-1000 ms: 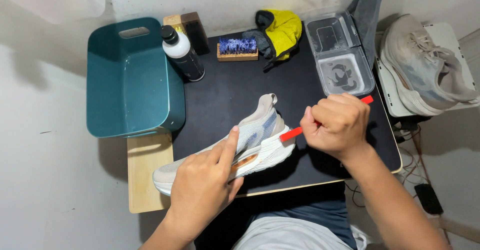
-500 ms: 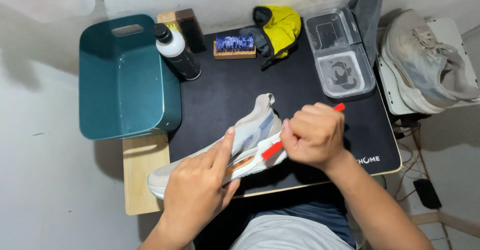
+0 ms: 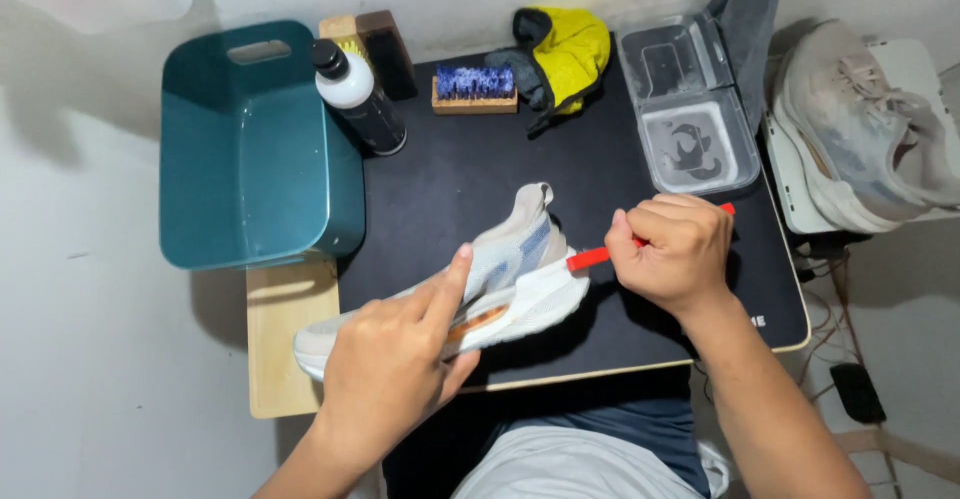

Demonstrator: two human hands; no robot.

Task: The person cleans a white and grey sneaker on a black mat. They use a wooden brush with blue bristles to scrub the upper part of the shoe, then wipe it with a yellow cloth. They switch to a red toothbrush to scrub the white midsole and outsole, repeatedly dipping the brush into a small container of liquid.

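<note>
Black desk mat over small wooden table, white wall behind. L hand wrapped around pale grey/white knit sneaker w/ blue side panel, pinning it on its side at mat's front edge, index finger laid along the upper. R hand fisted tight on thin red-handled tool, tip touching sneaker's heel sole. Teal plastic tub at left, black spray bottle w/ white collar beside it, blue-bristle wood brush at rear, clear plastic box at right.
</note>
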